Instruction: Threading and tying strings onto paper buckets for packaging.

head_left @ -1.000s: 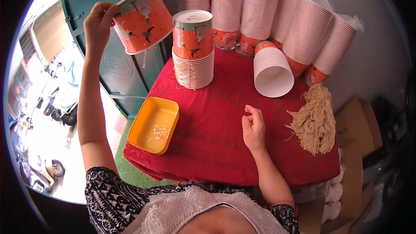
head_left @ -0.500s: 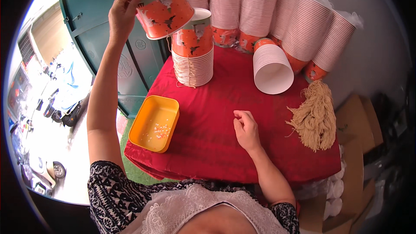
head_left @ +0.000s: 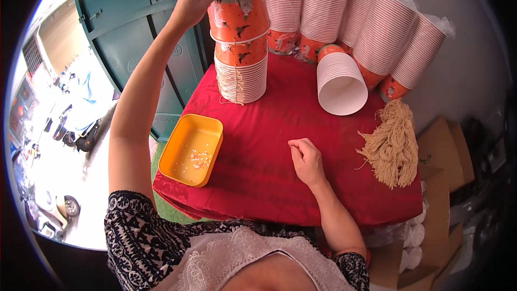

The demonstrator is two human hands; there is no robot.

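Observation:
My left hand (head_left: 197,3) pinches the upper rim of an orange paper bucket (head_left: 239,19), printed with dark figures and turned bottom up. This bucket sits over the top of an upside-down stack of like buckets (head_left: 242,78) at the table's far left. Pale strings hang down the stack's side. My right hand (head_left: 306,161) is held with curled fingers above the middle of the red cloth; what it holds, if anything, is hidden. Left of it stands a yellow tray (head_left: 165,156) with small white and orange beads inside.
Tall stacks of nested buckets (head_left: 325,8), partly in plastic wrap, line the back. A shorter stack (head_left: 342,86) lies on its side, mouth toward me. A bundle of beige strings (head_left: 396,145) lies at the right of the red-clothed table (head_left: 264,183). Cardboard boxes (head_left: 444,153) stand beyond the right edge.
My left hand has brought the orange bucket rightward and down over the stack, from tilted to upright. My right hand has barely moved.

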